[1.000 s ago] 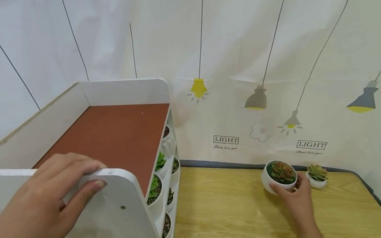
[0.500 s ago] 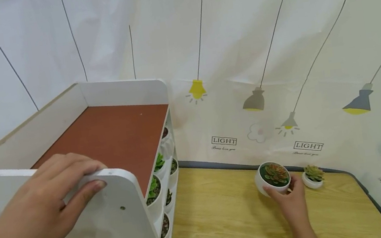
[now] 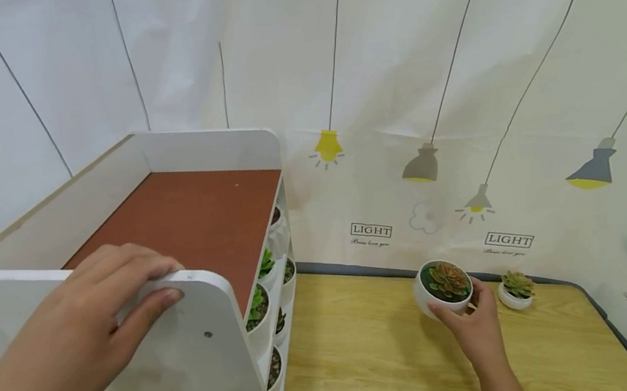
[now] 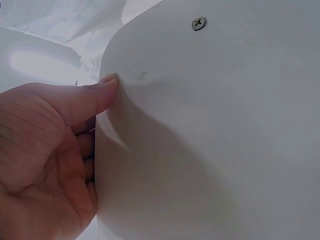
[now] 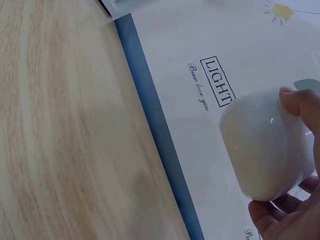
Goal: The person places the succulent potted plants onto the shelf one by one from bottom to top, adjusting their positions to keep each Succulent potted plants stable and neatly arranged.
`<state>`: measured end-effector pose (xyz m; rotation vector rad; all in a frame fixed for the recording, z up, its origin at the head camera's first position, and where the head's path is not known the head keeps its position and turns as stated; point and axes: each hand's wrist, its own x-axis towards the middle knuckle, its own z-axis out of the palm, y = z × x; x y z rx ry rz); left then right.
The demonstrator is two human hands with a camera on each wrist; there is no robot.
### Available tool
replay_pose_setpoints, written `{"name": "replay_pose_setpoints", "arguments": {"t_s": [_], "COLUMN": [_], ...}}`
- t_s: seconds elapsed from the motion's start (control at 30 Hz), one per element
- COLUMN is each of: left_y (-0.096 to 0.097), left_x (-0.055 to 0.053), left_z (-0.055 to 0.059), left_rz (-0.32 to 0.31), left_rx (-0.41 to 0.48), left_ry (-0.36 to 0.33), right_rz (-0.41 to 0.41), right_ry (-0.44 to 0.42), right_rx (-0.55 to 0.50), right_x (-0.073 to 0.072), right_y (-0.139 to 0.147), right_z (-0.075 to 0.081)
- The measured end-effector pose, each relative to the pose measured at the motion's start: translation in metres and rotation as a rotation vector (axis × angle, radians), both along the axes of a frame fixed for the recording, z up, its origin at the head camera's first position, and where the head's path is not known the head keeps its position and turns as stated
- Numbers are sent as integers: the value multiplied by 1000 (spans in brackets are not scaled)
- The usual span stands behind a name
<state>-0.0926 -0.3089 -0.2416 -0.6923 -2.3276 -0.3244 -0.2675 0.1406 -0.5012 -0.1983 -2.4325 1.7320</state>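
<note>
My left hand (image 3: 96, 319) grips the top edge of the side panel (image 3: 193, 366) of a white shelf, thumb on the outer face and fingers over the edge. The left wrist view shows the same thumb (image 4: 95, 102) pressed to the white panel below a screw. Over on the right, my right hand (image 3: 477, 333) holds a potted succulent (image 3: 446, 284) by its round white pot, with reddish-green leaves facing up. From the right wrist view, the pot (image 5: 267, 145) is raised off the table, its flat base showing, fingers and thumb around its side. A smaller potted succulent (image 3: 517, 290) stands just beyond that hand.
The shelf's brown top board (image 3: 189, 213) has raised white sides. Several potted plants (image 3: 257, 310) sit in its compartments, facing right. The wooden table (image 3: 361, 362) runs back to a wall covering (image 3: 452, 69) printed with lamps.
My right hand has carried the potted succulent slightly left and up. My left hand keeps its grip on the panel; the head view has shifted a little.
</note>
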Motion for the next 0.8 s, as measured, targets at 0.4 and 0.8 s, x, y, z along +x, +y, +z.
{"name": "replay_pose_setpoints", "arguments": {"t_s": [0.4, 0.8], "left_y": [-1, -2], "left_x": [-1, -1], "left_z": [0, 0], "left_rz": [-4, -8], "left_rx": [-6, 0], "left_ry": [-16, -15], "right_rz": [60, 113], "right_ry": [1, 18], "right_rx": [-7, 24], "right_x": [6, 10], "right_y": [-13, -27], "right_z": [12, 30]}}
